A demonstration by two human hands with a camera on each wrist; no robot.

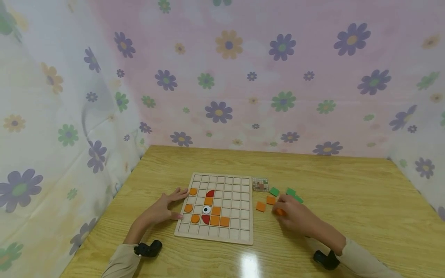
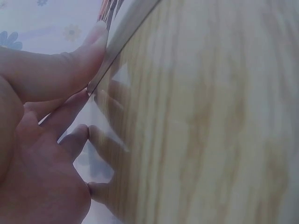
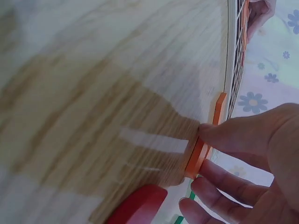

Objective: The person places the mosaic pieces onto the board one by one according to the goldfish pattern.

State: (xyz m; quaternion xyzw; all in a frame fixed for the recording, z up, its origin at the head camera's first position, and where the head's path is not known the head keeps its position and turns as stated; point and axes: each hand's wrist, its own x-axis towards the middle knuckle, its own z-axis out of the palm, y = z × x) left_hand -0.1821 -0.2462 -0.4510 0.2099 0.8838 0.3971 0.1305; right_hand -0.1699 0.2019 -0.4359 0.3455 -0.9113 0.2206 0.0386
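Note:
A wooden grid board (image 1: 240,193) holds several orange, red and white pieces, among them an eye disc (image 1: 206,209). My left hand (image 1: 161,208) rests at the board's left edge with its fingers spread. In the left wrist view, its thumb (image 2: 70,70) lies against the board's rim. To the right of the board, my right hand (image 1: 295,216) pinches an orange tile (image 3: 197,158) between thumb and forefinger, low over the table. Two more orange squares (image 1: 260,206) lie just left of this hand.
Several green tiles (image 1: 274,191) lie beyond my right hand. A small pattern card (image 1: 260,184) sits beside the board's upper right corner. Close below the right hand, a red piece (image 3: 140,205) shows in the right wrist view. Flowered cloth hangs behind the wooden table (image 1: 347,185).

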